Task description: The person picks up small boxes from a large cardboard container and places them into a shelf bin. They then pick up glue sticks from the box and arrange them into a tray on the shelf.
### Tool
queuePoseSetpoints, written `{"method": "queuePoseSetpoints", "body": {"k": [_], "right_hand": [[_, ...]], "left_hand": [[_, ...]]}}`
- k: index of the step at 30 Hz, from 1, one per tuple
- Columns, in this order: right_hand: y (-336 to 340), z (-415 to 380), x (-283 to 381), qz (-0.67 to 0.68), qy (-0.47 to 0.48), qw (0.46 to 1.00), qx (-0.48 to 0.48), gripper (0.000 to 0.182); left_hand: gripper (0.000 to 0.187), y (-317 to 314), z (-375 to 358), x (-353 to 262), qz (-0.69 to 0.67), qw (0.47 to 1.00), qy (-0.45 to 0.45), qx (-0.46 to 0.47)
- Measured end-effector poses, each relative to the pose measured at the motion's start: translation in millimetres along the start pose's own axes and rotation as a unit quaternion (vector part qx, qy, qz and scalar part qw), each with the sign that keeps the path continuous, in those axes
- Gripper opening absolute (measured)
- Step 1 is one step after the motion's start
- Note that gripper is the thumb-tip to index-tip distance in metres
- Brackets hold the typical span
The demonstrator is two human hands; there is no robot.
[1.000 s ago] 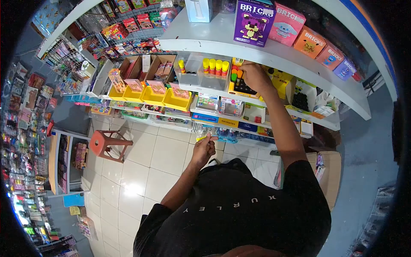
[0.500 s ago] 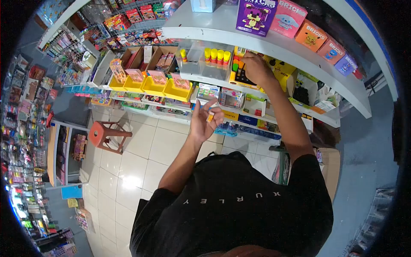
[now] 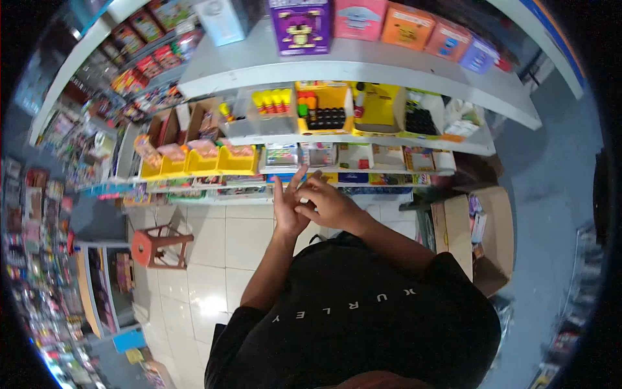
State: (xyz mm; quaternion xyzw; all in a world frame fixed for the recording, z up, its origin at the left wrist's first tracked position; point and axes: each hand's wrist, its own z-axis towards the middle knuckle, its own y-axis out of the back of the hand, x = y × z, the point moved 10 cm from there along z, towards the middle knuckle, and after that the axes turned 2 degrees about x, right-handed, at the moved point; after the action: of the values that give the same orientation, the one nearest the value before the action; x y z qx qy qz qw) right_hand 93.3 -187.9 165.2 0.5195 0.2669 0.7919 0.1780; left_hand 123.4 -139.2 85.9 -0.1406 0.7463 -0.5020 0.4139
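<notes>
In front of my chest, my left hand (image 3: 289, 211) is turned palm up, its thumb and index finger stretched out. My right hand (image 3: 332, 206) reaches across it, with fingertips bent together against the left palm and fingers. Between the hands a small pale bit shows, too small and blurred to name. Beyond them on the shelf stands a yellow box (image 3: 311, 129) of black-capped items, with several orange- and green-capped ones at its left side. Yellow-capped glue sticks (image 3: 272, 100) stand in a clear bin just left of that box.
Boxes marked "BRICKS" (image 3: 407, 26) line the white upper shelf (image 3: 363, 65), which juts out over the goods. Yellow bins (image 3: 236, 161) hang at the left. A red stool (image 3: 159, 246) stands on the tiled floor, and an open cardboard box (image 3: 495, 259) sits at my right.
My right hand has come back from the yellow box on the shelf to my left hand. The small orange-yellow thing seen in my left hand is now hidden. The view has shifted right.
</notes>
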Motion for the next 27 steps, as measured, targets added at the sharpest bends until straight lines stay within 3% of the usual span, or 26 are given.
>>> {"method": "queuePoseSetpoints", "body": {"k": [3, 5, 8, 9, 11, 12, 13, 16, 17, 20, 22, 24, 26, 27], "right_hand": [[-24.5, -30.6, -55.0, 0.041, -0.066, 0.996, 0.044, 0.020], [-24.0, -46.9, -66.6, 0.078, -0.088, 0.991, 0.065, 0.013], [-32.3, -78.7, -89.0, 0.028, -0.162, 0.978, 0.127, 0.015], [-42.7, -92.5, -101.8, 0.072, -0.143, 0.980, 0.114, 0.015], [-29.1, -102.1, -97.3, 0.086, -0.128, 0.983, 0.095, 0.015], [-19.3, -104.9, -94.0, 0.093, -0.118, 0.985, 0.088, 0.015], [-15.7, -117.7, -109.5, 0.070, -0.214, 0.966, 0.130, 0.011], [-24.6, -186.4, -192.9, -0.007, -0.289, 0.949, 0.123, 0.021], [-24.6, -213.4, -214.2, 0.038, -0.301, 0.945, 0.119, 0.023], [-60.2, -335.0, -336.9, -0.062, -0.356, 0.902, 0.237, 0.032], [-23.7, -412.0, -364.4, -0.082, -0.461, 0.874, 0.133, 0.034], [-31.8, -493.9, -392.5, -0.127, -0.471, 0.814, 0.317, 0.033], [3.6, -558.2, -388.1, 0.024, -0.624, 0.766, 0.152, 0.026], [-0.4, -590.5, -408.6, 0.036, -0.551, 0.827, 0.106, 0.023]], "left_hand": [[0.077, 21.0, 0.8, 39.4, -0.083, 0.995, 0.047, 0.030], [0.076, 32.9, -2.3, 67.4, -0.081, 0.992, 0.098, 0.006], [0.075, 44.1, -13.7, 105.7, -0.061, 0.982, 0.170, -0.060], [0.073, 67.2, -15.1, 139.2, -0.307, 0.924, 0.219, -0.063], [0.069, 94.4, -15.4, 173.4, -0.339, 0.897, 0.269, -0.095], [0.067, 107.0, -14.3, 176.3, -0.129, 0.946, 0.273, -0.116], [0.066, 116.9, -11.8, 172.1, 0.086, 0.952, 0.263, -0.131], [0.062, 112.4, -2.0, 177.2, 0.195, 0.938, 0.251, -0.135], [0.063, 102.6, 3.9, 178.7, 0.198, 0.944, 0.238, -0.112], [0.063, 60.0, 20.5, 179.6, 0.229, 0.942, 0.230, -0.083], [0.062, 45.1, 28.6, 184.6, 0.230, 0.945, 0.221, -0.072], [0.060, 19.3, 32.7, 187.0, 0.245, 0.940, 0.224, -0.079], [0.060, 18.4, 37.4, 198.5, 0.255, 0.938, 0.222, -0.070], [0.060, 17.6, 38.0, 203.2, 0.260, 0.938, 0.221, -0.067]]}}
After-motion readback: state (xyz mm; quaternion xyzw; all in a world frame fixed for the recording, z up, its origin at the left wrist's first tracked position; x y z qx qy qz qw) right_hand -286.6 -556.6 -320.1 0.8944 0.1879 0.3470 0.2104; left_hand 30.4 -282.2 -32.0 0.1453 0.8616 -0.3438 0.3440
